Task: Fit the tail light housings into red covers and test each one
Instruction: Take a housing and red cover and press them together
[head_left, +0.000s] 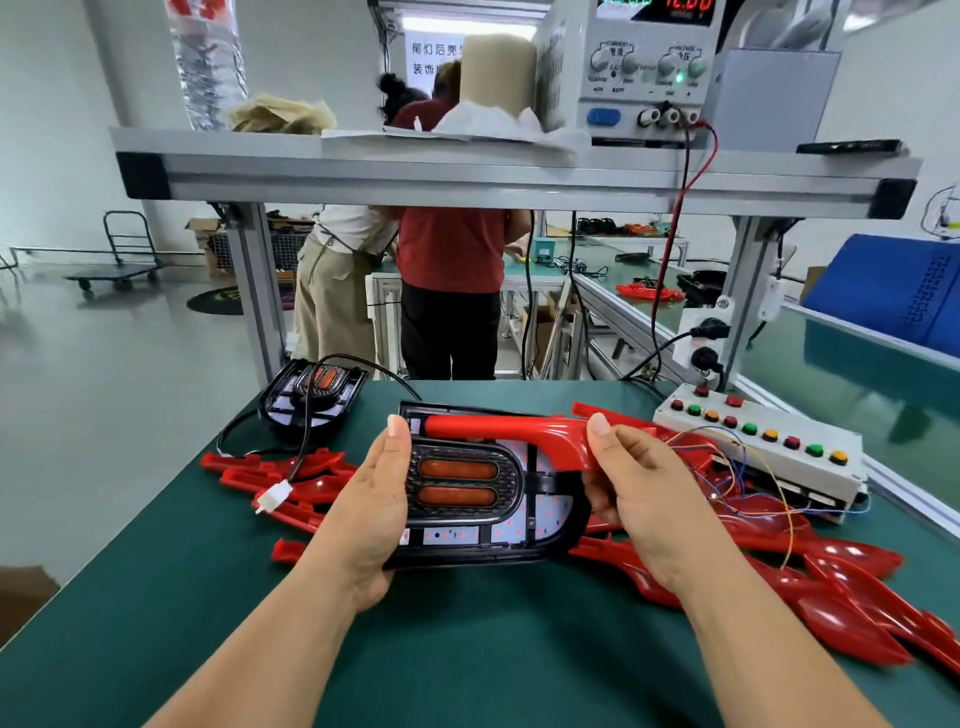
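Note:
A black tail light housing (467, 525) with two orange lenses is held above the green table between both hands. My left hand (371, 506) grips its left end, thumb on the top edge. My right hand (641, 493) grips its right end and presses a red cover (519, 431) lying along the housing's top and right side. A second housing (311, 395) with a black cable and white connector (274, 498) lies at the back left. Loose red covers (852, 587) are piled on the right, and others (270, 467) lie on the left.
A white test box (769, 447) with red, green and yellow buttons and thin wires sits at the right. A power supply (644, 67) stands on the aluminium shelf (467, 176) overhead. Two people stand behind the bench. A blue crate (893, 291) is far right.

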